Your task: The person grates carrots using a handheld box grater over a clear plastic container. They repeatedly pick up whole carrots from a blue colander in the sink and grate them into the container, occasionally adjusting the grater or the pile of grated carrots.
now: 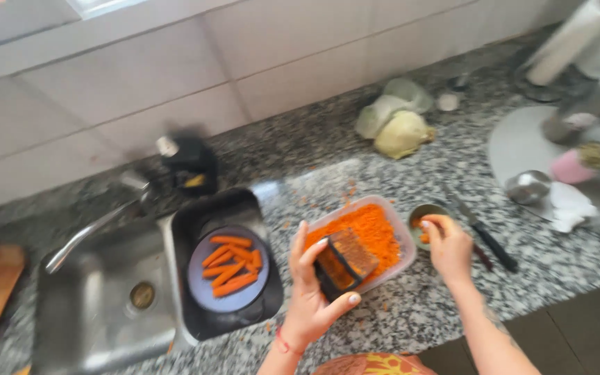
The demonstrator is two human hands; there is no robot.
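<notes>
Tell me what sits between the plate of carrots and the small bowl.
In the head view, the tub of grated carrot lies between the plate and the small bowl, with the left hand holding a grater over it.

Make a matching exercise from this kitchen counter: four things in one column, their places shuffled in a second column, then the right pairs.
Things:
1. Dark metal box grater
2. Peeled orange carrot sticks
3. Orange grated carrot
4. Black-handled kitchen knife

Places:
A. In the clear plastic rectangular container
B. Held in the left hand over the container's near edge
C. On the round blue-grey plate inside the dark tray
D. Lying on the speckled granite counter, beyond the right hand

Pairs: 1-B, 2-C, 3-A, 4-D
</notes>
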